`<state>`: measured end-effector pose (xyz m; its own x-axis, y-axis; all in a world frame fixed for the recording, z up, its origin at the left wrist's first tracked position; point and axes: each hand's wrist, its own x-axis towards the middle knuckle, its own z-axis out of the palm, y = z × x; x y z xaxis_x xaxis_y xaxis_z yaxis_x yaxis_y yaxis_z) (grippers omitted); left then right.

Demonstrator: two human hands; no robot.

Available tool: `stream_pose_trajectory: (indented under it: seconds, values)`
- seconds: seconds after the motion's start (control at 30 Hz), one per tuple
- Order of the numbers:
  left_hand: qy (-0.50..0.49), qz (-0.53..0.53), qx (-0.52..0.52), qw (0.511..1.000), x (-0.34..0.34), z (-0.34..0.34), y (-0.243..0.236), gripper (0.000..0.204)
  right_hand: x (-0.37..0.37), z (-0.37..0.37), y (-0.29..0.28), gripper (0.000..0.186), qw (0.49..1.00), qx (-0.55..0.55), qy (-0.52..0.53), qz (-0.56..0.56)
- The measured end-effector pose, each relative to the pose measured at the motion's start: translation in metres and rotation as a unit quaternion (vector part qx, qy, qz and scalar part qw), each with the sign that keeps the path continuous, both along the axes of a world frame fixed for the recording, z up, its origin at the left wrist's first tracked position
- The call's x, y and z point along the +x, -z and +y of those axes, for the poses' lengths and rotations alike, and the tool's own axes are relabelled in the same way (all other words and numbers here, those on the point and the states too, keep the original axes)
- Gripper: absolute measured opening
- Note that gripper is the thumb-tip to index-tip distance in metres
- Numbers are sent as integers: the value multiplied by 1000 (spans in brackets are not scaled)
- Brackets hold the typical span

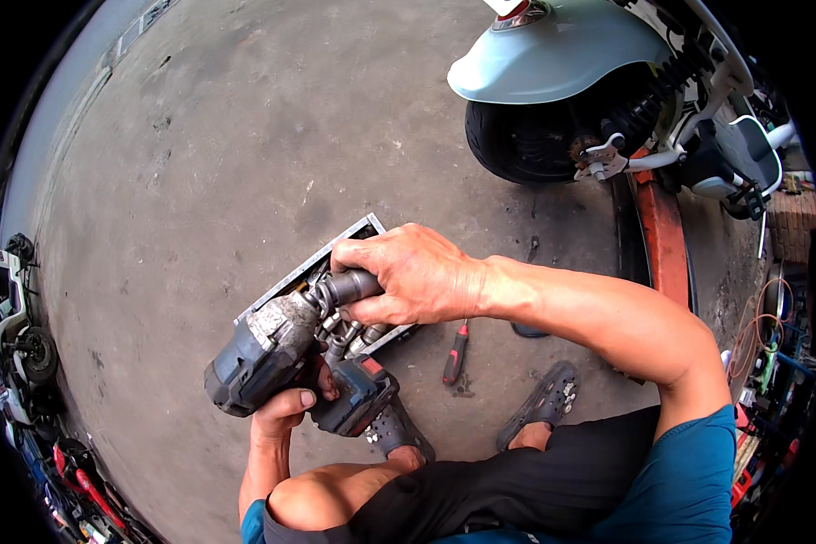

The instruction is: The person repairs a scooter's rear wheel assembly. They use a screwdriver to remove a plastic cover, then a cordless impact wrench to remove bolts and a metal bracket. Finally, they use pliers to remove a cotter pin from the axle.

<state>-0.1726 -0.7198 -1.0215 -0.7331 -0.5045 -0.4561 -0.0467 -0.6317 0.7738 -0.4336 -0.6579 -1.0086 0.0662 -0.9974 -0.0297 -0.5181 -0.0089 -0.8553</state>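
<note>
A dark cordless impact wrench (256, 352) with a worn grey metal nose hangs in front of me, tilted toward the right. My left hand (286, 412) is wrapped round its handle, partly hidden behind the tool and its battery (358, 396). At the nose end, my right hand (422, 275) has its fingers closed round a dark cylindrical socket (354, 286). The socket meets the drive end; how firmly it is seated I cannot tell. Below both hands lies a metal tray (286, 283) holding several sockets and metal tools, partly covered by the wrench and my right hand.
A red-and-black screwdriver (456, 356) lies on the concrete floor right of the tray. A pale blue scooter (562, 59) stands at the upper right, by an orange-red metal beam (662, 240). Parked two-wheelers (14, 331) line the far left; clutter fills the right edge.
</note>
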Motion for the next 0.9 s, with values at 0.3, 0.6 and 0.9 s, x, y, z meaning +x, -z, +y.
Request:
stream_pose_trajectory:
  seconds: [0.3, 0.6, 0.9]
  values:
    - [150, 18, -24, 988, -47, 13, -40, 65, -65, 86, -44, 26, 990, -6, 122, 70]
    - [365, -116, -248, 890, -68, 8, -67, 67, -80, 126, -50, 22, 994, -19, 27, 109]
    - [650, -8, -283, 705, -166, 26, -117, 31, -89, 190, -45, 29, 952, 212, -178, -130]
